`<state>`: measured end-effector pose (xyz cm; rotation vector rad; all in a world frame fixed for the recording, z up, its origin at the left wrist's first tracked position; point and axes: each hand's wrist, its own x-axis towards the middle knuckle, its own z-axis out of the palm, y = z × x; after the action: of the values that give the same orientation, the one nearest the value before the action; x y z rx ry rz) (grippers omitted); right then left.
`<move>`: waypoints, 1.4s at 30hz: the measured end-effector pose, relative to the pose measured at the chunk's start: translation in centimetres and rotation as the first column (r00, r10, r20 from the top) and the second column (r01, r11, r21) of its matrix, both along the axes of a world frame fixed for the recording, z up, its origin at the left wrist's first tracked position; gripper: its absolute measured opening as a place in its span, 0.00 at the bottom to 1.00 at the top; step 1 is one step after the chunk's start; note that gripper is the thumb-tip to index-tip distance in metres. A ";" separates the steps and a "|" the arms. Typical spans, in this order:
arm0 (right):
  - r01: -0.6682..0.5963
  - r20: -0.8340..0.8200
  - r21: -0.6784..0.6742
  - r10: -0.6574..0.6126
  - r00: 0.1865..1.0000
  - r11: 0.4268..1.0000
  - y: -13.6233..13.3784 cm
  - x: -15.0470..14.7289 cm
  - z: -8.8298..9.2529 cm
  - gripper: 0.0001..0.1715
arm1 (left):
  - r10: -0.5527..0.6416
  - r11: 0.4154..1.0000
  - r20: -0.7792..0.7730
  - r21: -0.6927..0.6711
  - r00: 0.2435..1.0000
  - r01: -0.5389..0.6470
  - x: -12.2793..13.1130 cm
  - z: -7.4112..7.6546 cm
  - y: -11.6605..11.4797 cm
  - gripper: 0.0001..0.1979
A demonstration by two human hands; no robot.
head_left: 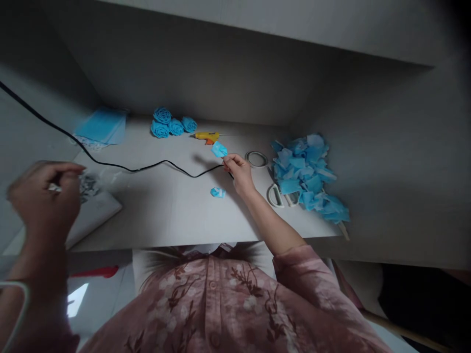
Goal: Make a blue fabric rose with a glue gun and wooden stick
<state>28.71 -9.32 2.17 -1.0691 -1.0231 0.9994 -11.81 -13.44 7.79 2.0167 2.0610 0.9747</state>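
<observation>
A small blue piece (220, 149) is at the centre of the frame, just above the worktop (165, 211), pinched at its lower edge between the thumb and fingers of the right hand (238, 171). Below it lies a second blue piece (218, 192). A yellow glue gun (206, 136) lies just beyond, with four blue flowers (175, 127) bunched to its left. A black cord (133, 170) runs from the left edge to the right hand. Right of centre are a grey ring (256, 166), scissors (278, 195) and a heap of blue scraps (305, 169). At the left of the frame, the left hand (47, 196) is raised with curled fingers; I cannot tell whether its grip pinches anything. Blue sheets (103, 125) lie upper left.
</observation>
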 end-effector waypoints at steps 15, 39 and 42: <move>-0.297 0.238 0.001 0.288 0.927 0.955 -1.0 -0.7 -0.1 0.27 | -0.441 0.801 0.602 -0.071 0.665 0.595 17.6 -0.2 6.1 0.23; -0.176 0.259 0.048 0.157 0.953 0.983 -0.1 0.8 -0.2 0.31 | -0.238 0.853 0.734 -0.156 0.636 0.499 17.6 -1.5 8.4 0.03; -0.140 0.295 0.062 0.115 0.949 0.988 0.3 1.4 -0.1 0.31 | -0.223 0.851 0.765 -0.150 0.604 0.504 17.3 -1.6 8.5 0.04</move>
<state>30.13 -8.97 2.12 -1.1131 -1.3769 0.9102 5.46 -4.96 6.14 1.4220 1.1990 0.9958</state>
